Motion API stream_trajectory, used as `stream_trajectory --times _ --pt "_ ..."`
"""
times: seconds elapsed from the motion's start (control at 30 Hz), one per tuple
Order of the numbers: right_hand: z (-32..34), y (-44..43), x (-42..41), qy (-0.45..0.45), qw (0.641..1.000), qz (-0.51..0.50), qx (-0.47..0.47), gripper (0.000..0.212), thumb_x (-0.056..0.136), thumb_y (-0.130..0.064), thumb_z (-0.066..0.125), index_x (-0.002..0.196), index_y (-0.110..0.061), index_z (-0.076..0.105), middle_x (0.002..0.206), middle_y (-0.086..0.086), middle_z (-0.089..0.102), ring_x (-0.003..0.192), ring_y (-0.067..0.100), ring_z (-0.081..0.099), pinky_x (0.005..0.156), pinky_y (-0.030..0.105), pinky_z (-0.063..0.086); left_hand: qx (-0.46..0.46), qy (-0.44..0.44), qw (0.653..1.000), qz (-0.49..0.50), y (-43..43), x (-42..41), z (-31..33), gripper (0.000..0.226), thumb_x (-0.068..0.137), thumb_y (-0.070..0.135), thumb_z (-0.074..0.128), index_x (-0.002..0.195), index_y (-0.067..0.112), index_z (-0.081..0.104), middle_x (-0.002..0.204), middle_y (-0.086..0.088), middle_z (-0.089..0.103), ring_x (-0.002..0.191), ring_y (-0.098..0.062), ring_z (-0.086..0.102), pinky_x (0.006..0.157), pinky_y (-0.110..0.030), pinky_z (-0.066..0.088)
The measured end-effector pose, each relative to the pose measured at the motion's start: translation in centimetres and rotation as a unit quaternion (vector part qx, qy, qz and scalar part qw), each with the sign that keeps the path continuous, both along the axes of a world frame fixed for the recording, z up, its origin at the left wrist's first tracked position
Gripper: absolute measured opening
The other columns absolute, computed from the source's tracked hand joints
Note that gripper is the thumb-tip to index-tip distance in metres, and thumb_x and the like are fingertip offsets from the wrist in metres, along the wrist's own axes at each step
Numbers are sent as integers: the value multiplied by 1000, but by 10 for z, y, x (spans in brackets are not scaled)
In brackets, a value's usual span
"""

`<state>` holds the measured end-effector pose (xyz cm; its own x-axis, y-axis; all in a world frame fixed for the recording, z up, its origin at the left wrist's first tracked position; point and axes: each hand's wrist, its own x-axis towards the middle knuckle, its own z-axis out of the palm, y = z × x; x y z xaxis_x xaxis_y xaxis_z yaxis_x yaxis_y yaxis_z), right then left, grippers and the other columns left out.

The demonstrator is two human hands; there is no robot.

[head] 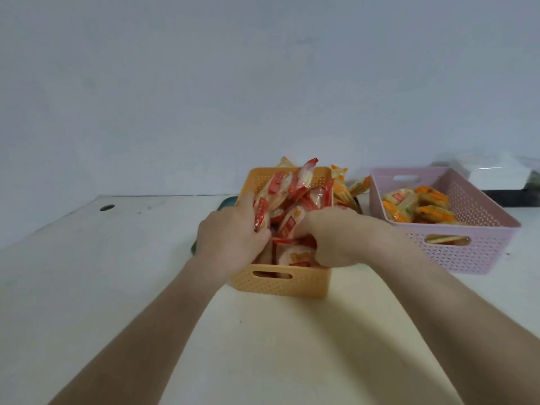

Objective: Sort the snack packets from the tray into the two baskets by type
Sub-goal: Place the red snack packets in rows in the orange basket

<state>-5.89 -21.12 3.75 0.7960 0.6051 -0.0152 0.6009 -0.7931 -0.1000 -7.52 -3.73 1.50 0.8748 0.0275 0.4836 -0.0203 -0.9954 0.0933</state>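
Observation:
An orange basket [280,285] stands at the table's middle, heaped with red-and-white snack packets [295,188]. My left hand [230,238] reaches in from the basket's left side, fingers curled around red packets. At the basket's right side my right hand [336,238] is closed on red packets too. A pink basket [479,252] to the right holds orange-and-green packets [420,206]. Behind the orange basket, a dark green tray [229,201] is mostly hidden; a few orange packets [342,185] lie on it.
A pale wall rises behind the table. A white box [496,173] sits behind the pink basket at the far right. A small dark hole [107,207] marks the tabletop at the back left. Bare tabletop lies in front of the baskets.

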Motion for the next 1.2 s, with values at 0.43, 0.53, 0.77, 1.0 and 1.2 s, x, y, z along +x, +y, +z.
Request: stream_trajectory --times 0.43,0.53,0.77,1.0,1.2 --pt "-7 11 -5 -164 986 -14 13 16 79 -10 51 92 -18 54 79 -4 49 80 22 52 69 32 37 -93 -82 970 -211 30 2 -2 43 87 17 65 127 33 61 114 2 46 95 -17 51 83 -25 45" --pt "-10 11 -3 -206 978 -21 24 18 78 -10 54 94 -16 57 80 0 54 86 25 59 63 30 39 -58 -95 966 -232 32 -1 -3 39 89 14 62 126 27 63 111 1 50 85 -13 55 76 -18 44" --pt "-13 9 10 -197 975 -88 50 20 77 -4 53 84 -16 38 76 0 41 82 25 46 62 32 37 -122 -128 947 -268 34 -5 7 34 90 3 59 119 21 67 106 7 54 86 3 56 75 -2 38" --pt "-9 3 21 -156 983 -95 14 11 74 -5 49 76 -15 53 73 3 52 72 24 48 60 31 37 -106 -87 938 -319 47 -11 30 39 89 -2 57 116 24 68 104 11 59 96 -1 55 82 -5 39" --pt "-4 -4 23 -121 986 -112 27 15 74 -6 49 82 -11 61 77 2 58 76 24 56 71 33 51 -97 -46 938 -329 44 -15 28 36 90 2 58 115 26 70 107 12 62 99 -4 59 82 -13 46"
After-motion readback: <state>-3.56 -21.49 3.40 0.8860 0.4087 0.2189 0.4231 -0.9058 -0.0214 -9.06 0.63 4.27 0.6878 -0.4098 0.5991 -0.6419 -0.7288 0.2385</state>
